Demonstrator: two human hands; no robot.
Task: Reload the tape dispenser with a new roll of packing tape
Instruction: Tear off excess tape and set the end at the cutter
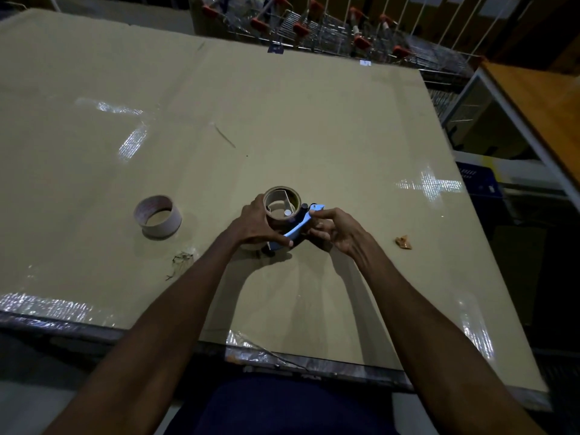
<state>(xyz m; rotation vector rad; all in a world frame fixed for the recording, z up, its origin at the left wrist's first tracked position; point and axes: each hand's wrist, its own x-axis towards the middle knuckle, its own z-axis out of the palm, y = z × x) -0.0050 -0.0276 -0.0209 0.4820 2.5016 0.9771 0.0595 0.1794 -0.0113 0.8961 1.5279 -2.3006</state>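
Tape dispenser (296,226) (roll mounted) between both gripping hands, above table (314,127).

Dim overhead light is falling on the table (282,127), its middle lit and the surroundings sinking into near black. Glare is flashing off clear tape patches left and right of the hands and along the table's near edge. The arms are casting soft shadows just beneath the left hand (258,224) and right hand (335,230). Wide-angle distortion is bending the table's edges; the trolleys (314,26) beyond it are looking soft and grainy.
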